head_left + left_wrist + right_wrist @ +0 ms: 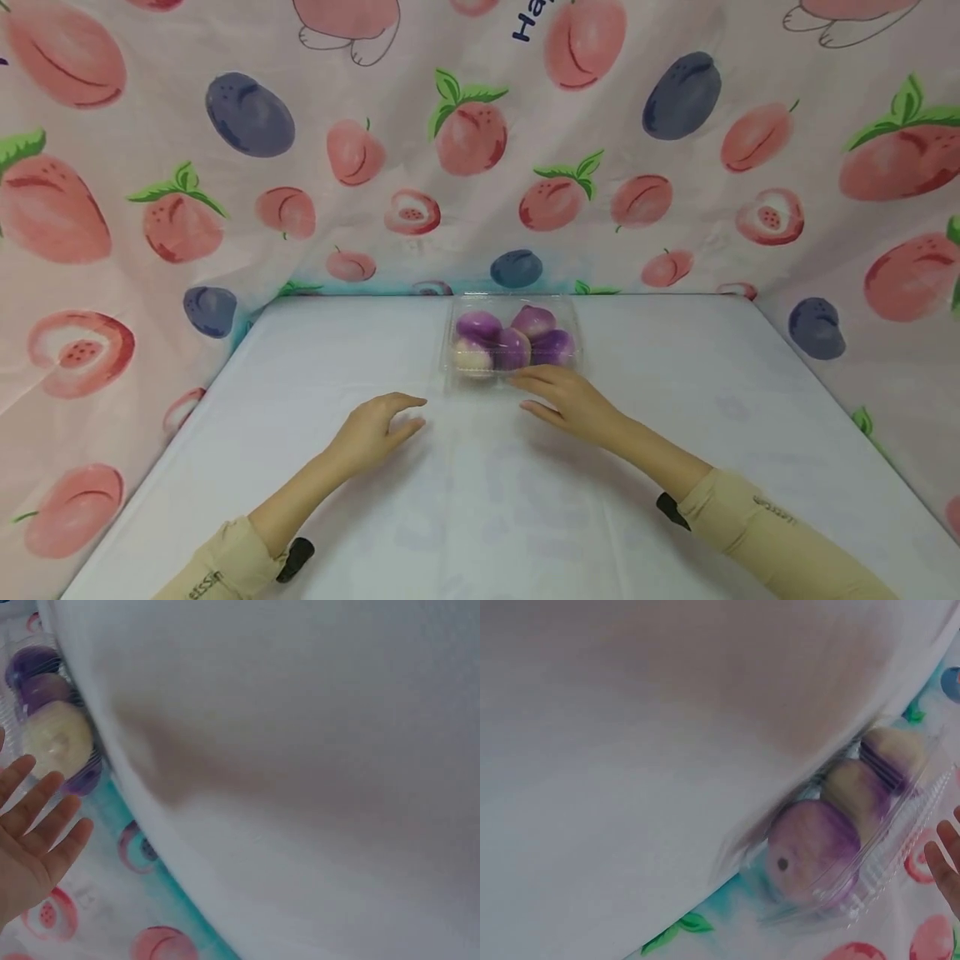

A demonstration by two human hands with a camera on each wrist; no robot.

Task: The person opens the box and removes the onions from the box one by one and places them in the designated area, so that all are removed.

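Note:
A clear plastic box [512, 302] stands at the back middle of the white table. Inside it lie several round, purple-and-cream turnip-like vegetables [514, 348]; one [58, 740] shows its pale side in the left wrist view, another [814, 851] has a dark spot in the right wrist view. The right hand [567, 402] is at the box's front right corner, fingers extended and holding nothing; whether it touches the plastic cannot be told. To the front left of the box, a small way off, the left hand [372, 431] hovers with loosely bent, empty fingers.
White cloth covers the table [480, 517]. Fruit-printed fabric [465, 50] rises behind it and along both sides, close behind the box. Beige sleeves [772, 525] and dark wrist straps [296, 559] are on both forearms.

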